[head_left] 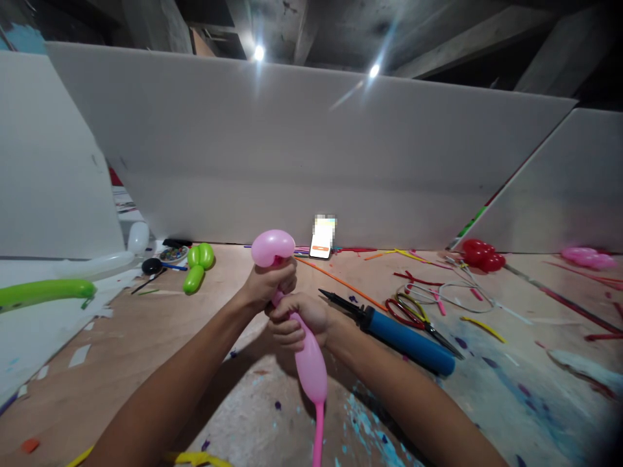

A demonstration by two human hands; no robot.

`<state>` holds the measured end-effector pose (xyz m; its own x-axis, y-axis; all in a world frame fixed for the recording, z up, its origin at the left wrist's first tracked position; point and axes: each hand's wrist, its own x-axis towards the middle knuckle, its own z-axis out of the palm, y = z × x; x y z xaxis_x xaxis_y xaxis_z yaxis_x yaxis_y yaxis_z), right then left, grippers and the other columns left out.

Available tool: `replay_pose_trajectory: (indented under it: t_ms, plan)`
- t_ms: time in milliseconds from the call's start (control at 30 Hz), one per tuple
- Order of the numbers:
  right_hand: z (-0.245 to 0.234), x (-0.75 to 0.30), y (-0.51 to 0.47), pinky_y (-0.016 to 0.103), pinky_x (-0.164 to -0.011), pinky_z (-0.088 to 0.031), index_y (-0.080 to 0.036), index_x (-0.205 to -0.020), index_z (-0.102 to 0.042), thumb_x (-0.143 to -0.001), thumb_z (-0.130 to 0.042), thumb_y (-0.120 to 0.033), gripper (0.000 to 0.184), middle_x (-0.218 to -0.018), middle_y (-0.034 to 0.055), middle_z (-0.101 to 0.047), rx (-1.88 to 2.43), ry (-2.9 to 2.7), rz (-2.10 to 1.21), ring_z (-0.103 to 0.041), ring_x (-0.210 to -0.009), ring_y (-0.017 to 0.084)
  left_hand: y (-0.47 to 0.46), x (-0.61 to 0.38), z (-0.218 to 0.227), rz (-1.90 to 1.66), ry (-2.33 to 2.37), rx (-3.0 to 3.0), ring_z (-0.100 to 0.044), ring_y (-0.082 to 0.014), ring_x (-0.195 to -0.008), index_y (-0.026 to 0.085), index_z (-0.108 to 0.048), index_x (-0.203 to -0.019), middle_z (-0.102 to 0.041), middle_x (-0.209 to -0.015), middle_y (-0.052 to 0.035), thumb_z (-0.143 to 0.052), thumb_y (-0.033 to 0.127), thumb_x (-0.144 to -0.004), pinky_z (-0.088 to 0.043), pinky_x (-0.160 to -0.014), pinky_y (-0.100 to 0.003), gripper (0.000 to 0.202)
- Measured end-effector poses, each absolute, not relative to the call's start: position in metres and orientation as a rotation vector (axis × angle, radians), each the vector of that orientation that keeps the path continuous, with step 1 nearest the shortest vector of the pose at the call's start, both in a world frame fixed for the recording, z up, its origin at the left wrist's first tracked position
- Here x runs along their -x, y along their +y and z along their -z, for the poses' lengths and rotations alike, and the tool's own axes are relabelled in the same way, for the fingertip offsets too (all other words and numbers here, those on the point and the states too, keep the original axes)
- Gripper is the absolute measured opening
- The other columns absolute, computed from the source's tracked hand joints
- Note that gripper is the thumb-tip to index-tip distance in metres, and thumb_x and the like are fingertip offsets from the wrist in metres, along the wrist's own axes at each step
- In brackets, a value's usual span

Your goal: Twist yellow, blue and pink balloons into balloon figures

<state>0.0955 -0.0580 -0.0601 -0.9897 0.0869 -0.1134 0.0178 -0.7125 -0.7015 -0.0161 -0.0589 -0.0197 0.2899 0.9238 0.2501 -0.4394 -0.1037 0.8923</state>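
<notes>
A long pink modelling balloon (311,370) is held in front of me over the table. My left hand (270,282) is closed around its upper part, and a rounded, folded bubble of it bulges above the fist. Just below and to the right, my right hand (299,318) wraps round the balloon with the fingers curled. Under that hand the inflated section hangs down and narrows into a thin uninflated tail. The balloon's part between the two fists is mostly hidden by fingers. Right of my hands lie a blue balloon pump (409,340) and scissors (423,318).
A lit phone (322,239) leans against the white board (302,155) at the back. Green twisted balloons (197,266) lie left, with a long green balloon (46,293) farther out. Red balloons (481,255), pink balloons (586,257) and loose uninflated balloons lie right.
</notes>
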Motion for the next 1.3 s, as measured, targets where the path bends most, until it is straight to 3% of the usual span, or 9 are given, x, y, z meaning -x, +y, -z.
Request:
replay_pose_trajectory:
  t_ms: [133,200,300,400,533,667,867,1000,1300]
  plan:
    - [0.058,-0.094,-0.061,0.015,-0.031,-0.027,-0.018,-0.045,-0.032,-0.074,-0.046,-0.016,0.032,-0.037,-0.0056,-0.029,0.171,-1.051,-2.857,-0.024,-0.030,0.005,-0.059,0.016,0.019,-1.216,0.609,-1.140,-0.035,-0.0036,-0.038,0.017,-0.039,-0.048,-0.036,-0.042,0.0070,-0.071,0.023,-0.067,-0.025,-0.040,-0.019,0.038]
    - [0.056,-0.095,-0.062,0.016,-0.035,-0.035,-0.017,-0.052,-0.040,-0.075,-0.049,-0.017,0.025,-0.042,-0.0041,-0.039,0.176,-1.016,-2.794,-0.035,-0.033,0.006,-0.057,0.018,0.015,-1.226,0.632,-1.085,-0.042,-0.0052,-0.042,0.016,-0.045,-0.052,-0.043,-0.045,0.0052,-0.072,0.027,-0.069,-0.033,-0.043,-0.019,0.034]
    - [0.057,-0.101,-0.059,0.021,-0.051,-0.049,-0.014,-0.077,-0.053,-0.079,-0.057,-0.026,0.013,-0.058,-0.0003,-0.057,0.256,-0.992,-2.695,-0.054,-0.049,0.010,-0.052,0.026,0.006,-1.329,0.658,-0.949,-0.051,-0.0066,-0.049,0.014,-0.053,-0.063,-0.051,-0.052,0.0037,-0.075,0.030,-0.069,-0.041,-0.050,-0.018,0.028]
    - [0.059,-0.108,-0.050,0.027,-0.058,-0.053,-0.014,-0.097,-0.052,-0.080,-0.064,-0.037,0.031,-0.071,0.0018,-0.063,0.305,-1.005,-2.645,-0.060,-0.057,0.013,-0.044,0.035,0.000,-1.544,0.677,-0.815,-0.054,-0.0064,-0.053,0.014,-0.055,-0.070,-0.055,-0.055,0.0045,-0.079,0.025,-0.064,-0.045,-0.055,-0.018,0.028]
    - [0.055,-0.115,-0.041,0.017,-0.042,-0.041,-0.015,-0.099,-0.050,-0.090,-0.051,-0.051,0.037,-0.065,-0.0019,-0.056,0.268,-0.940,-2.643,-0.050,-0.046,0.008,-0.041,0.040,0.001,-1.550,0.536,-0.790,-0.064,-0.0114,-0.067,0.015,-0.058,-0.083,-0.065,-0.071,0.0019,-0.079,0.023,-0.063,-0.053,-0.072,-0.026,0.030]
    - [0.045,-0.120,-0.038,0.017,-0.037,-0.033,-0.015,-0.095,-0.049,-0.092,-0.033,-0.059,0.047,-0.061,-0.0014,-0.052,0.225,-0.907,-2.597,-0.043,-0.043,0.008,-0.045,0.040,0.007,-1.175,0.441,-1.041,-0.068,-0.0190,-0.080,0.018,-0.058,-0.109,-0.071,-0.097,-0.0068,-0.080,0.017,-0.063,-0.053,-0.071,-0.031,0.052]
    - [0.043,-0.131,-0.032,0.018,-0.033,-0.027,-0.014,-0.103,-0.049,-0.091,-0.035,-0.053,0.044,-0.061,-0.0029,-0.050,0.226,-1.023,-2.595,-0.035,-0.039,0.007,-0.039,0.051,0.007,-1.381,0.428,-1.186,-0.066,-0.0162,-0.085,0.019,-0.056,-0.106,-0.071,-0.090,-0.0037,-0.078,0.015,-0.068,-0.051,-0.079,-0.028,0.045]
    - [0.039,-0.135,-0.031,0.017,-0.031,-0.020,-0.017,-0.096,-0.048,-0.090,-0.034,-0.055,0.041,-0.052,-0.0070,-0.042,0.209,-1.060,-2.611,-0.022,-0.034,0.005,-0.040,0.053,0.007,-1.163,0.453,-1.363,-0.066,-0.0201,-0.091,0.021,-0.053,-0.118,-0.070,-0.102,-0.0087,-0.080,0.014,-0.066,-0.052,-0.076,-0.029,0.059]
    - [0.021,-0.134,-0.045,0.014,-0.034,-0.016,-0.020,-0.081,-0.041,-0.085,-0.055,-0.039,0.024,-0.050,-0.0104,-0.038,0.468,-1.232,-2.368,-0.017,-0.035,0.003,-0.048,0.040,0.004,-1.283,0.716,-1.543,-0.062,-0.0151,-0.071,0.011,-0.066,-0.086,-0.067,-0.078,-0.0063,-0.081,0.024,-0.064,-0.050,-0.067,-0.025,0.029]
